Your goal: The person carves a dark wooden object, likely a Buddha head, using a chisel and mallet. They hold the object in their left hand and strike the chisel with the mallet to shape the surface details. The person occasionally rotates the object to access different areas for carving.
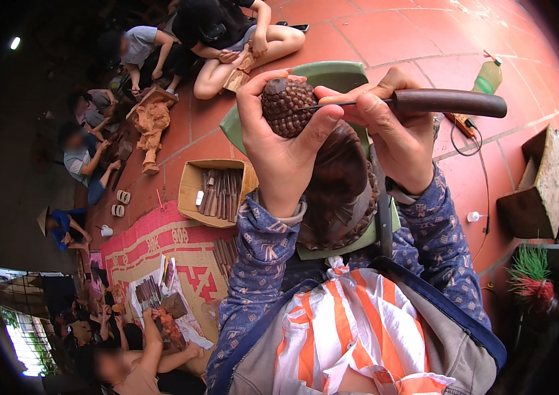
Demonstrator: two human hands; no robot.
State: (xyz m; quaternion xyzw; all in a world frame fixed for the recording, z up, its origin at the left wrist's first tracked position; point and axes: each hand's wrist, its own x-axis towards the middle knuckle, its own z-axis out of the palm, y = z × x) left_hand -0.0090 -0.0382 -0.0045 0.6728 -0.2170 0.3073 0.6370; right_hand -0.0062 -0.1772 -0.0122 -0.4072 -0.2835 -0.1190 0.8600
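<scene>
My left hand [279, 141] grips the knobbly head of a dark brown wooden carving [286, 105], thumb pressed on its right side. My right hand [394, 128] is closed around a carving chisel with a long dark wooden handle [450, 102]; its thin metal blade touches the bumpy head. The carving's larger body [338, 191] lies between my forearms on a green board [332, 76] across my lap.
A cardboard box of chisels [217, 191] sits left of my arm on a red patterned mat [161, 247]. Other people sit carving at the top and left. A green plastic bottle [488, 78], a cable and a wooden block [539, 187] lie on the red tiles at right.
</scene>
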